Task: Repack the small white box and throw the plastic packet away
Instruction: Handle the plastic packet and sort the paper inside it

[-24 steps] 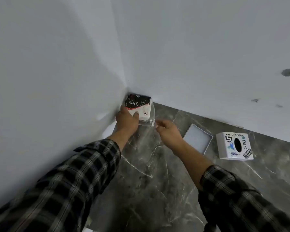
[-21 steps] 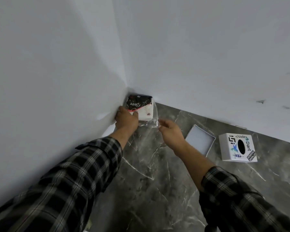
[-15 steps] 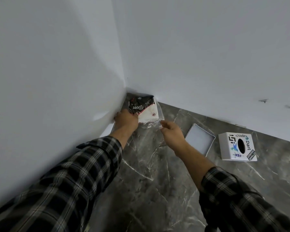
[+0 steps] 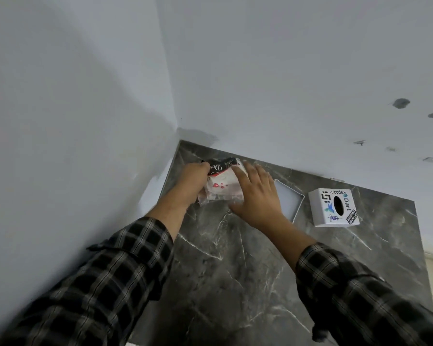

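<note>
A clear plastic packet (image 4: 221, 187) with a black, white and red printed item inside sits near the corner of the dark marble surface (image 4: 235, 258). My left hand (image 4: 191, 177) grips its left side. My right hand (image 4: 256, 196) rests over its right side, fingers spread against the plastic. To the right lies an open, shallow white box half (image 4: 286, 199), partly hidden by my right hand. Further right stands the small white box (image 4: 333, 207) covered in stickers, with a black oval on top.
Two white walls meet in a corner (image 4: 176, 121) just behind the packet, close to my left hand. The marble surface ends at an edge on the right (image 4: 421, 245), with a pale floor beyond.
The packet has come down from the wall corner toward the surface. My right hand has moved from pinching the plastic's edge to lying over the packet's right side. The camera view shifted.
</note>
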